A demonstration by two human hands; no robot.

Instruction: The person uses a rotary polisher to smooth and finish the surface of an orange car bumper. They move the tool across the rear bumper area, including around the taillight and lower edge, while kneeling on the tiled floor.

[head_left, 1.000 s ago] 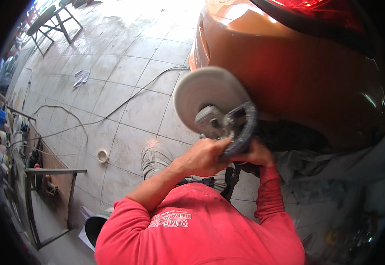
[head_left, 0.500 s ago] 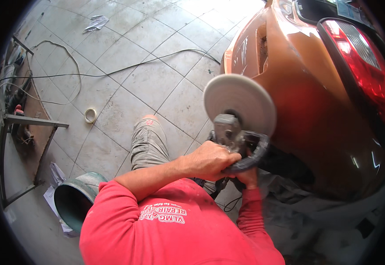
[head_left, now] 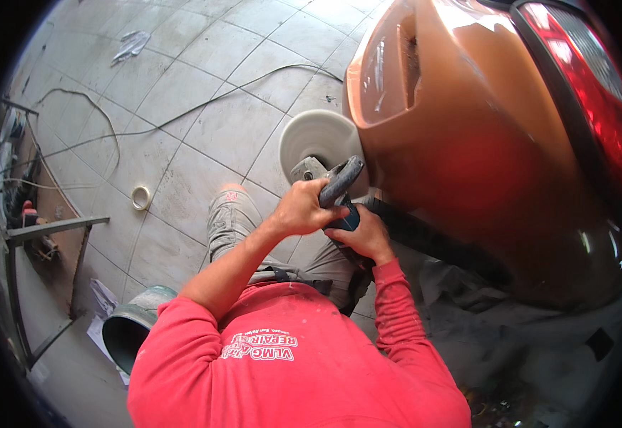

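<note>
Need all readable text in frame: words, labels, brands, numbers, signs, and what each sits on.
Red shirt: white printed lettering across the chest, upside down in this view; wording not copied here.
Trousers: small reddish mark at the left knee, too small to read.
Power polisher: no legible text on its visible parts.

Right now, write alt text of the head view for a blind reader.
A person in a red top holds a power polisher, left hand on its black handle, right hand on its blue body, the round pale pad beside an orange car's rear, contact unclear. A tape roll, cable and green bucket are on the tiled floor.
</note>
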